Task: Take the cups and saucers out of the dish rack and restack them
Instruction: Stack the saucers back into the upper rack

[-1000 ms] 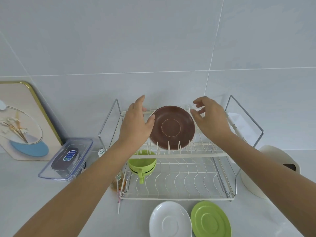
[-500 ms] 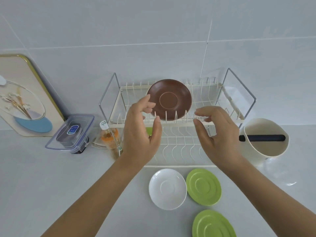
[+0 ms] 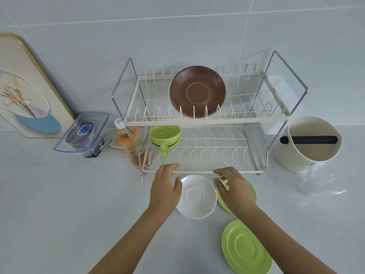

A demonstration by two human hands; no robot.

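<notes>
hands: left hand [image 3: 165, 187], right hand [image 3: 236, 187] spread, empty | flank white saucer [image 3: 196, 196] | palms facing inward

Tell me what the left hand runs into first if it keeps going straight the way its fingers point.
Most likely the front rail of the dish rack: the left hand points its fingertips at it, already at or touching it. Depth is unclear.

saucers: 2 green [image 3: 245, 247] [image 3: 251, 191]; 1 white [image 3: 195, 196]; 1 brown [image 3: 197, 91] | green cups: 2 [image 3: 165, 134]
</notes>
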